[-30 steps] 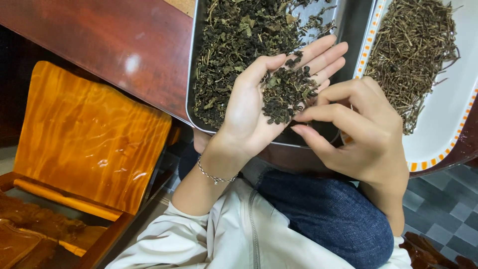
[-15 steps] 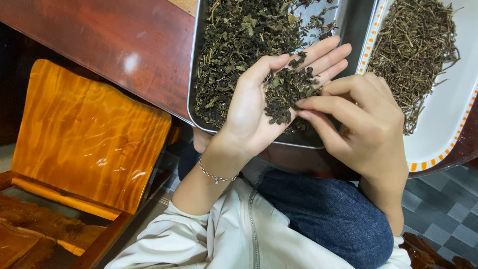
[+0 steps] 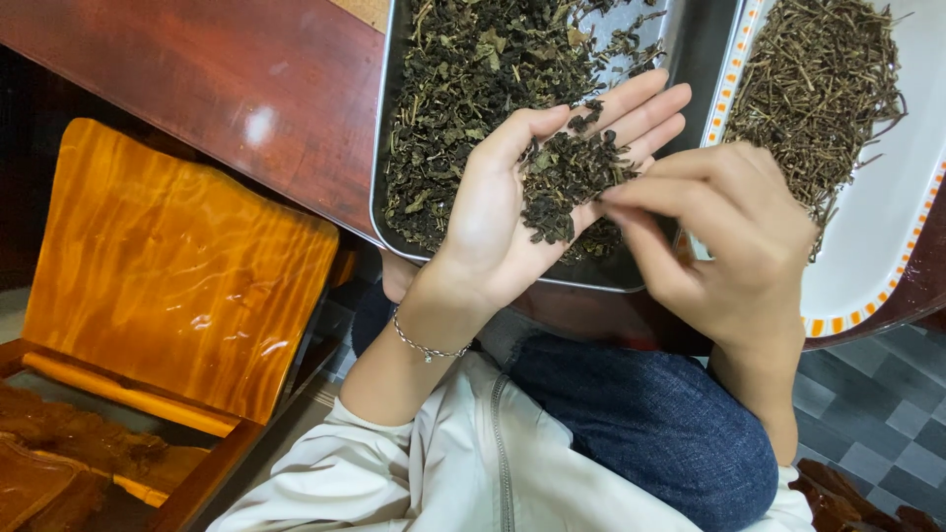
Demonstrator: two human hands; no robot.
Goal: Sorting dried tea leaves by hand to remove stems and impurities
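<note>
Dried leaves (image 3: 567, 182) | left hand (image 3: 522, 217) fingers spread, cupping | right hand (image 3: 734, 246) fingers pinched, touching leaves

Leaves (image 3: 567, 182) in left palm: dark green-black, a few paler olive bits. Same colour mix in the tray (image 3: 680, 39) at 12 o'clock; tray itself plain grey steel, glossy. Plate (image 3: 877, 256) at 2 o'clock: white, rim band of orange dashes with a thin blue line; stems (image 3: 818, 89) on it brown-olive. Table (image 3: 217, 89) at 10 o'clock: deep red-brown, polished. Chair (image 3: 168, 276) at 9 o'clock: bright orange wood, wavy grain. Bracelet (image 3: 424, 345): silver. Sleeve (image 3: 414, 483): cream. Jeans (image 3: 641, 433): dark blue. Floor (image 3: 877, 404) at 4 o'clock: grey tiles, check pattern.
</note>
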